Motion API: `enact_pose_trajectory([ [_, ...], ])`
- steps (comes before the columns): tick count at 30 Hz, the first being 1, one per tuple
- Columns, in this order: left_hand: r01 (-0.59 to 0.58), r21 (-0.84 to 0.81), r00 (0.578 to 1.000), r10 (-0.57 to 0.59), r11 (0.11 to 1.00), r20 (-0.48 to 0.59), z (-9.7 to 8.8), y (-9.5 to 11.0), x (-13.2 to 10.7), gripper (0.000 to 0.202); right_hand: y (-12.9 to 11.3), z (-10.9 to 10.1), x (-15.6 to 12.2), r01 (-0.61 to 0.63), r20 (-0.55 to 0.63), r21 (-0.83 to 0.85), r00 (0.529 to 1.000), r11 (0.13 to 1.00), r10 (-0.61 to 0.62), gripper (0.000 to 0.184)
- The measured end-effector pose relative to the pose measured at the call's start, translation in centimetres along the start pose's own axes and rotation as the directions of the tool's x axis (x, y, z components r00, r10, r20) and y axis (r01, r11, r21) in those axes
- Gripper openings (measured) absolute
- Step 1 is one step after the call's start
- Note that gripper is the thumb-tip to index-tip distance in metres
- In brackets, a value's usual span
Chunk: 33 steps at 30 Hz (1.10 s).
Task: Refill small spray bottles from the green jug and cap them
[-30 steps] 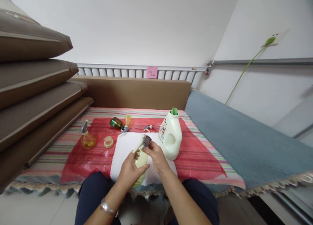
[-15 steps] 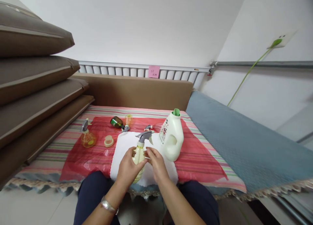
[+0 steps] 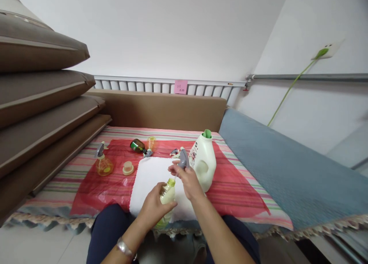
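Over white cloth (image 3: 151,170), left hand (image 3: 153,207) curled round yellowish bottle (image 3: 169,195), right hand (image 3: 189,181) pinching grey spray head (image 3: 184,159)

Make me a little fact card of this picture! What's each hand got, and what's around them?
Left hand: around a clear yellow-green plastic bottle
Right hand: gripping a grey plastic spray head, above the bottle's open neck
Beside right hand: tall pale-green plastic jug with a handle, upright
Under the hands: white cloth with a wavy edge
Left of the cloth: clear amber rounded spray bottle, upright; round cream plastic cap
Beneath the cloth: red plastic sheet
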<state>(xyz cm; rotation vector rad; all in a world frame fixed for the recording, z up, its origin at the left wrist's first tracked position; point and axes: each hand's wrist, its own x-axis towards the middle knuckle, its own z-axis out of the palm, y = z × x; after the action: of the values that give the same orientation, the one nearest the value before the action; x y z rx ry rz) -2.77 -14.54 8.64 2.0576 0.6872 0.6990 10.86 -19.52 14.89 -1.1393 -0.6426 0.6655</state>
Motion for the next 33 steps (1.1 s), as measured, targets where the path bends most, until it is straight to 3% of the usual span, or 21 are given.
enact_pose_trajectory([
  [3, -0.049, -0.055, 0.999, 0.05, 0.997, 0.011, -0.4, -0.9, -0.2, 0.061, -1.9, -1.1, 0.6, 0.014, 0.034, 0.114, 0.999, 0.993, -0.018, 0.044],
  [8, -0.203, 0.103, 0.977, 0.208, 0.974, -0.043, -1.8, -2.5, -0.7, 0.062, -6.0, -2.4, 0.5, 0.09, -0.008, 0.23, 0.996, 0.969, -0.09, 0.043],
  [12, -0.245, 0.233, 0.951, 0.28, 0.941, -0.132, -4.2, -3.8, -0.9, 0.061, -9.6, -3.1, -0.5, 0.205, -0.032, 0.21, 0.979, 0.956, -0.203, 0.035],
  [14, -0.256, 0.262, 0.924, 0.315, 0.93, -0.218, -5.8, -4.0, -1.0, 0.059, -10.0, -3.5, -0.9, 0.232, -0.034, 0.191, 0.973, 0.954, -0.23, 0.034],
  [16, -0.28, 0.259, 0.883, 0.354, 0.925, -0.31, -7.3, -3.7, -1.3, 0.058, -9.0, -3.7, -1.2, 0.176, -0.017, 0.19, 0.984, 0.966, -0.176, 0.036],
  [19, -0.313, 0.216, 0.833, 0.376, 0.925, -0.406, -8.6, -2.8, -1.8, 0.06, -5.7, -3.8, -1.2, -0.006, -0.001, 0.159, 1.0, 0.987, 0.007, 0.042],
  [23, -0.322, 0.172, 0.811, 0.365, 0.931, -0.457, -8.9, -1.8, -2.1, 0.064, -1.6, -3.6, -1.1, -0.182, 0.011, 0.046, 0.983, 0.982, 0.181, 0.046],
  [26, -0.317, 0.133, 0.808, 0.341, 0.939, -0.481, -8.8, -2.3, -2.0, 0.066, 0.2, -3.6, -0.9, -0.234, 0.051, -0.117, 0.969, 0.965, 0.241, 0.043],
  [30, -0.179, -0.051, 0.857, 0.13, 0.983, -0.499, -8.5, -5.1, -2.0, 0.068, 1.5, -3.1, -0.4, -0.24, 0.104, -0.287, 0.955, 0.927, 0.279, 0.037],
  [33, -0.035, -0.249, 0.854, -0.101, 0.968, -0.51, -8.2, -8.2, -2.4, 0.071, 2.4, -1.8, 0.6, -0.286, 0.193, -0.332, 0.912, 0.899, 0.361, 0.032],
])
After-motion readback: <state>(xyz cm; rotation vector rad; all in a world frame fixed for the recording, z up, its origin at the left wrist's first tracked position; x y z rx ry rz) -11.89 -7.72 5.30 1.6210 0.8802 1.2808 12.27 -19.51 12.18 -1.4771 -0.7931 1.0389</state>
